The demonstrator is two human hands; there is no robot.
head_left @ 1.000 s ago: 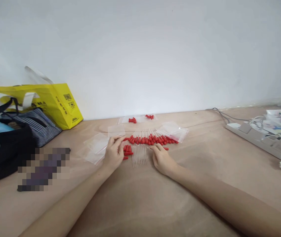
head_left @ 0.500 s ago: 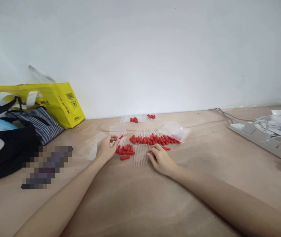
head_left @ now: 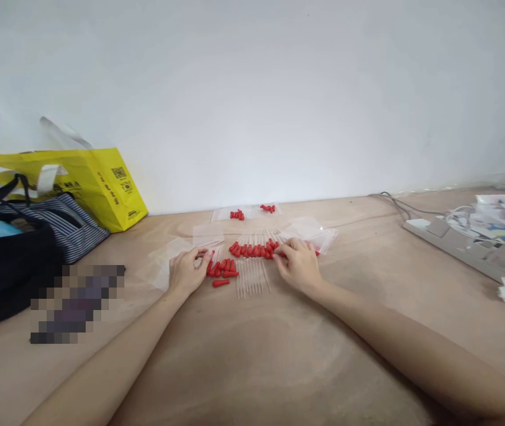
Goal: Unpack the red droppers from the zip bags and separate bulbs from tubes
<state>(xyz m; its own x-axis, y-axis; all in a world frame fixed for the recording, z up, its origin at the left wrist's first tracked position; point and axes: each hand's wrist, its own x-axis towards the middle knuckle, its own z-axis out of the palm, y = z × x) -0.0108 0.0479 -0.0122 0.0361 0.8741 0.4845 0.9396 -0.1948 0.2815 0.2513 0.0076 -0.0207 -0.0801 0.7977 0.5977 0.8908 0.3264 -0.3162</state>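
A row of clear droppers with red rubber caps [head_left: 252, 249] lies on the wooden tabletop [head_left: 252, 355]. My right hand [head_left: 299, 265] rests at the row's right end, with its fingers curled onto the caps there. A bundle of bare clear tubes [head_left: 252, 279] lies just nearer me, between my hands. Loose red caps [head_left: 222, 271] sit in a small pile to its left. My left hand [head_left: 185, 272] lies beside that pile with thumb and fingers pinched together; what they hold is too small to make out.
Small clear zip bags lie at the left [head_left: 167, 257], at the right [head_left: 318, 235] and at the back with a few red caps inside [head_left: 250, 213]. A yellow bag [head_left: 96, 183] and dark bags [head_left: 21, 254] stand at the left. A power strip [head_left: 465, 248] with cables and papers is at the right.
My right hand has moved from the bare tubes up to the right end of the capped row. My left hand has drawn back to the left, beside the loose caps.
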